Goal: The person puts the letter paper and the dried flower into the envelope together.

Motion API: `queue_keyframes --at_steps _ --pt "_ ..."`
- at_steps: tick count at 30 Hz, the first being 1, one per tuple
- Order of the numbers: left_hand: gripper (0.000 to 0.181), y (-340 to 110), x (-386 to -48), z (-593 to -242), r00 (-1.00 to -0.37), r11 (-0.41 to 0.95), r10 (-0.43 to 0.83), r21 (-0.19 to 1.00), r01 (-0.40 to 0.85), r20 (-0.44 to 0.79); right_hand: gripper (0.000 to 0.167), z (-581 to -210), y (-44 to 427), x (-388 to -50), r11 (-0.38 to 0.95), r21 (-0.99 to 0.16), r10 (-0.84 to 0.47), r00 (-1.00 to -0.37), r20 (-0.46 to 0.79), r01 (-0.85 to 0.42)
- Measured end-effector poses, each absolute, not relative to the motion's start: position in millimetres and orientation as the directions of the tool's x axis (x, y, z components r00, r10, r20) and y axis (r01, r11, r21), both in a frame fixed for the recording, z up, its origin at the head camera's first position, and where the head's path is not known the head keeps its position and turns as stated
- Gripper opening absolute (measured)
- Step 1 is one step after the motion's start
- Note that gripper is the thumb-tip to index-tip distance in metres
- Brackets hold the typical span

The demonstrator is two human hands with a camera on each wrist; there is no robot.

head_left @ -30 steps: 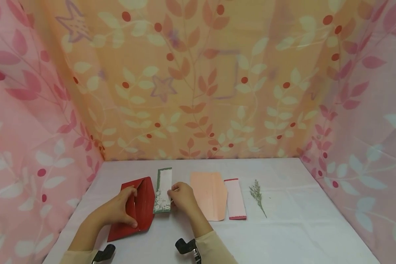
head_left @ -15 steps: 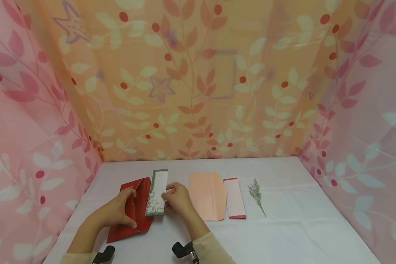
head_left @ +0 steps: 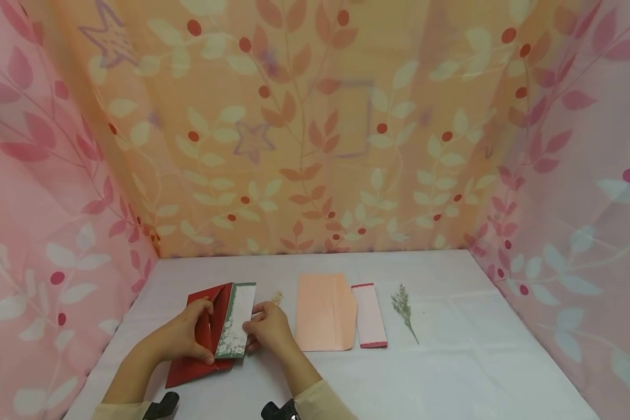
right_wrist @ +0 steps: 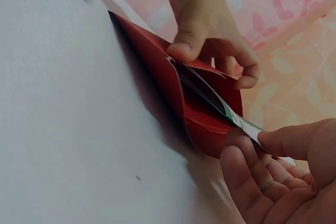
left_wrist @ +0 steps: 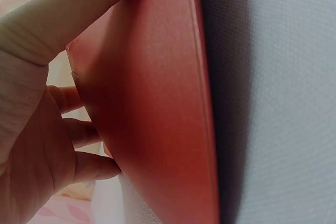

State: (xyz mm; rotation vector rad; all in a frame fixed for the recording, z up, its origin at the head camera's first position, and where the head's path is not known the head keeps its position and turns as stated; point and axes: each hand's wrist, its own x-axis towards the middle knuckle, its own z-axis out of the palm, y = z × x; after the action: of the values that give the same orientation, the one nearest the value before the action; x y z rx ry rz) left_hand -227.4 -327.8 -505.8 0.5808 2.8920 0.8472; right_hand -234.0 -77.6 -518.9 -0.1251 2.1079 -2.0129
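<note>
A red envelope (head_left: 181,373) lies at the left of the white table, its mouth spread apart toward the right. My left hand (head_left: 181,332) grips it across the mouth, thumb at the near end and fingers at the far end; in the left wrist view the red paper (left_wrist: 163,103) bows between them. My right hand (head_left: 270,326) pinches a white card with a green floral border (head_left: 238,315) by its right side. In the right wrist view the leading edge of the card (right_wrist: 234,119) sits inside the opening of the envelope (right_wrist: 210,145).
Right of my right hand lies a peach envelope (head_left: 315,315), then a pale card with red ends (head_left: 368,318) and a dried green sprig (head_left: 403,303). A small yellowish sprig (head_left: 277,298) lies behind my right hand. Patterned cloth walls (head_left: 304,146) enclose the table.
My right hand has moved left and slightly nearer with the card, bringing it to the envelope's mouth. The yellowish sprig has come into view. My left hand keeps its grip.
</note>
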Motion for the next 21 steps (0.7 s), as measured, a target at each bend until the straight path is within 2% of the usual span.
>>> queue_keyframes --at_steps 10,21 --pt "0.101 -324 -228 -505 -0.924 0.775 0.378 0.530 0.345 0.049 0.038 -523 -85 -236 0.115 -0.992 -0.129 -0.990 -0.058 0.043" --pt "0.100 -324 -229 -507 -0.927 0.781 0.372 0.524 0.339 0.045 0.053 -528 -97 -239 0.110 -0.993 -0.138 -0.989 -0.049 0.034"
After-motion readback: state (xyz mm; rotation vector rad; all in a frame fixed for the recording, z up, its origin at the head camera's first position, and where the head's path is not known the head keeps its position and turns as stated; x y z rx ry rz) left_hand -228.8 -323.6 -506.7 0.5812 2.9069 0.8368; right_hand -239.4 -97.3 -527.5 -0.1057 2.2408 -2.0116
